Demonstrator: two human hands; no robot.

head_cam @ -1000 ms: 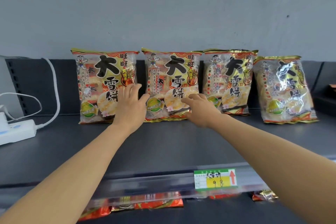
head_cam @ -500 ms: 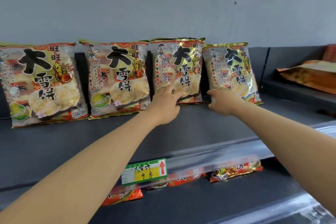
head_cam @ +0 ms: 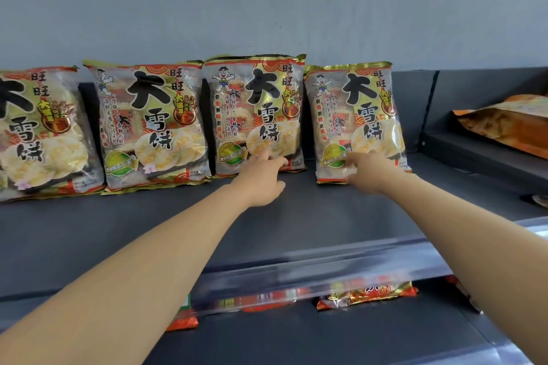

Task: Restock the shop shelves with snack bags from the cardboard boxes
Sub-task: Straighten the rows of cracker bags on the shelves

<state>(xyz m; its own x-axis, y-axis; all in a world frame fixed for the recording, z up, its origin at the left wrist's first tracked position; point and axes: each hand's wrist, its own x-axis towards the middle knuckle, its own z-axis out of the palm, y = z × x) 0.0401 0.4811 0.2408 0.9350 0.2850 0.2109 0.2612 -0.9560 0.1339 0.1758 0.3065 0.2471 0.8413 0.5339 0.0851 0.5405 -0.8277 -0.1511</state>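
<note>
Several gold-and-red rice cracker snack bags stand in a row against the back of the dark shelf (head_cam: 296,216). My left hand (head_cam: 262,179) reaches to the third bag (head_cam: 255,104), its fingertips touching the bag's lower front. My right hand (head_cam: 367,173) is at the bottom of the rightmost bag (head_cam: 355,109), with the thumb on the front and the fingers bent at the lower edge, pinching it. The second bag (head_cam: 151,121) and the leftmost bag (head_cam: 38,133) stand untouched. No cardboard box is in view.
An orange snack bag (head_cam: 504,124) lies flat on the neighbouring shelf section at the right. A clear price rail (head_cam: 296,275) runs along the shelf's front edge. Red and orange bags (head_cam: 367,295) lie on the shelf below. A grey wall rises behind.
Both hands moved right along the row, from the two middle bags to the third and rightmost ones. The rightmost bag stands more upright and closer to its neighbour.
</note>
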